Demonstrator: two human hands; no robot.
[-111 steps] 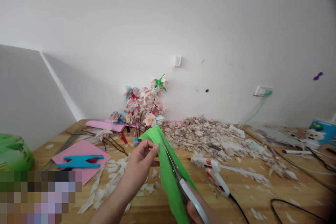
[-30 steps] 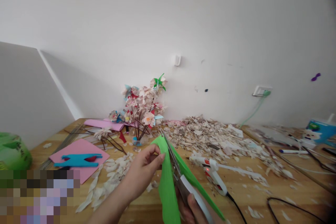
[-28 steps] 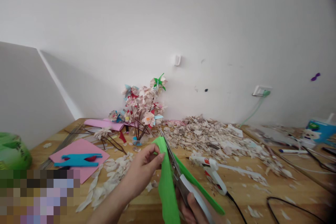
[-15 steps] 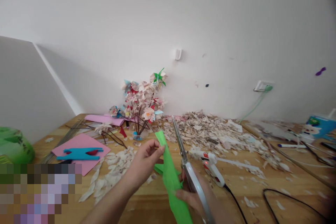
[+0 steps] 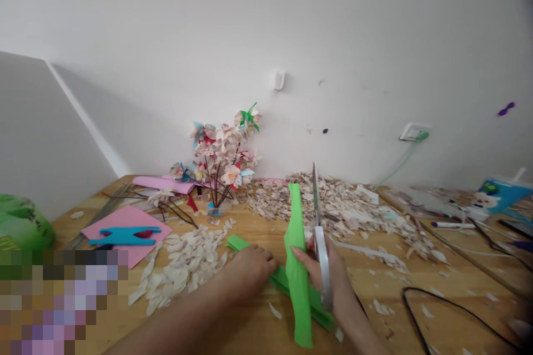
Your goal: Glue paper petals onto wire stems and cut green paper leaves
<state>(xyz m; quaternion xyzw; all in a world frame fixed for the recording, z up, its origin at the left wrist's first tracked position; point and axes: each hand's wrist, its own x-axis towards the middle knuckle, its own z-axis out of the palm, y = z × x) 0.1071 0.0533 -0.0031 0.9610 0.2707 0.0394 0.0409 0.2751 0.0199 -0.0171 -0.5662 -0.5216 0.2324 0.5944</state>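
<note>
Left hand has come away from the upper edge of the green strip, which has swung right with the right hand since half a second ago. That right hand now holds the strip alone, thumb pressed against its middle, so both ends stick out free. It also grips the scissors by their handle, just right of the strip, blades pointing away; carrying them this way presumably leaves the thumb available for pinching without setting the tool down. Left of the strip, the other hand's fingers curl over a folded green sheet, probably to steady it; I cannot tell whether they grip it or only press. This sheet runs behind the strip, and whether the two touch is unclear. Farther left of the strip, loose petals lie spread on the table, then a pink sheet carrying a blue cutout. Beyond the strip sits a heap of dry petals; beyond and to its left, flowers stand upright in a clear cup, likely to protect the blooms.
</note>
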